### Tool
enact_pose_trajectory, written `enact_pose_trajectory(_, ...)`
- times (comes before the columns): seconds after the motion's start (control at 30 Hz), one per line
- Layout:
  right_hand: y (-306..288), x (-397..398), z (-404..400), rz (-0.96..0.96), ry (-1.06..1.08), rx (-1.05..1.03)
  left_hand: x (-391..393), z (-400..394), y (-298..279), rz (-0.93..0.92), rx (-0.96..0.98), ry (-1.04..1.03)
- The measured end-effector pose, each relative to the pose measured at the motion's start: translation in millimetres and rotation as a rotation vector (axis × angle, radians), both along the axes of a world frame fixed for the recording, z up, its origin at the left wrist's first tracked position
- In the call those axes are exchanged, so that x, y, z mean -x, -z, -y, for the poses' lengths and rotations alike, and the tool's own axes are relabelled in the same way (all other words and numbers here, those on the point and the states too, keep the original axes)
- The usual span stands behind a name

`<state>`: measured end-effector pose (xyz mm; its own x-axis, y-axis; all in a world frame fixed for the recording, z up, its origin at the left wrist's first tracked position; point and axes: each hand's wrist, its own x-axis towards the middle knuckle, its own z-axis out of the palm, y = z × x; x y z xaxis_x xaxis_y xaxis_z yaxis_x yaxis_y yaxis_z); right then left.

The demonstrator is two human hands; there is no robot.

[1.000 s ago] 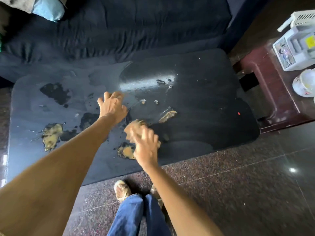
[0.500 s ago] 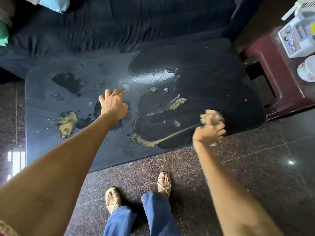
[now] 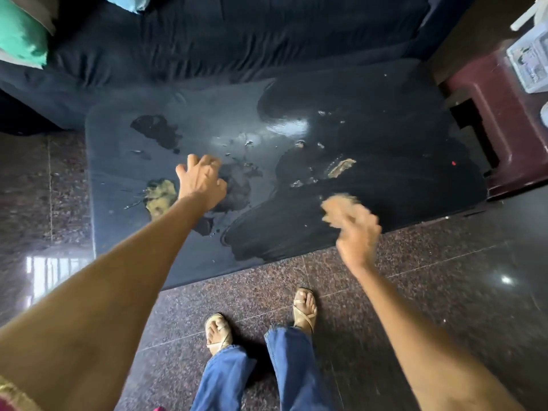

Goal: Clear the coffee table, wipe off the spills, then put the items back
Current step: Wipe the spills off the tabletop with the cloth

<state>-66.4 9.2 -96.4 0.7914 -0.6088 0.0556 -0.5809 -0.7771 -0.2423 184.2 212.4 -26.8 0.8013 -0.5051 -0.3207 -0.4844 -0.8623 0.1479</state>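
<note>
The dark glossy coffee table (image 3: 400,120) carries wet smears and tan spills: one patch (image 3: 160,195) at the left, a smaller streak (image 3: 341,167) right of the middle. My left hand (image 3: 203,180) rests on the tabletop near its middle, fingers spread and bent. My right hand (image 3: 355,232) is blurred over the table's front edge and grips a soiled tan wipe (image 3: 338,206). Wiped dark swathes lie between the two hands.
A dark sofa (image 3: 237,40) runs along the table's far side, with a green cushion (image 3: 20,34) at its left. A maroon side table (image 3: 513,137) with a white appliance (image 3: 530,63) stands at the right. My sandalled feet (image 3: 305,310) stand on the polished stone floor.
My right hand has swept the wipe from the table's middle to the right and then back a little leftward, and the long tan line along the front is gone. My left hand stayed planted.
</note>
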Motion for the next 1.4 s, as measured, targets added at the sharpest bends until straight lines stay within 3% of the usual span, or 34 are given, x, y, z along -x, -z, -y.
enact_pose_trajectory(0.13,5,-35,-9,0.004,0.791,-0.151,-5,-31,9,-0.012,0.032,-0.033)
enact_pose_trajectory(0.2,11,-70,-58,0.085,0.919,-0.208,-9,-50,14,-0.015,0.046,-0.066)
enact_pose_trajectory(0.27,8,-101,-129,0.121,0.786,-0.247,-14,-70,20,-0.011,0.052,-0.095)
enact_pose_trajectory(0.4,-6,-130,-265,0.072,-0.048,-0.304,-26,-107,22,-0.033,0.013,-0.172)
enact_pose_trajectory(0.5,-1,-136,-275,-0.020,-0.581,-0.249,-38,-131,17,-0.040,-0.035,-0.224)
enact_pose_trajectory(0.57,5,-130,-238,-0.088,-0.770,-0.200,-47,-144,14,-0.053,-0.077,-0.256)
enact_pose_trajectory(0.63,10,-117,-189,-0.074,-0.690,-0.136,-56,-158,12,-0.065,-0.087,-0.307)
enact_pose_trajectory(0.77,9,-100,-102,0.016,0.033,-0.064,-72,-182,14,-0.085,-0.091,-0.360)
enact_pose_trajectory(0.87,4,-133,-107,-0.008,0.620,-0.174,-79,-192,17,-0.065,-0.142,-0.314)
enact_pose_trajectory(0.93,7,-168,-145,0.024,0.777,-0.213,-83,-196,19,-0.040,-0.174,-0.286)
enact_pose_trajectory(1.0,7,-191,-204,0.057,0.671,-0.226,-87,-200,21,-0.029,-0.195,-0.268)
enact_pose_trajectory(1.03,6,-196,-235,0.060,0.493,-0.212,-88,-200,23,-0.025,-0.205,-0.256)
enact_pose_trajectory(1.17,9,-191,-293,0.016,-0.612,-0.158,-98,-197,24,-0.001,-0.245,-0.190)
enact_pose_trajectory(1.23,14,-195,-258,0.027,-0.877,-0.104,-105,-195,23,0.015,-0.251,-0.150)
enact_pose_trajectory(1.3,17,-192,-209,-0.010,-0.815,-0.090,-112,-191,23,0.025,-0.259,-0.125)
enact_pose_trajectory(1.4,16,-173,-137,0.008,-0.264,-0.054,-120,-182,23,0.027,-0.242,-0.108)
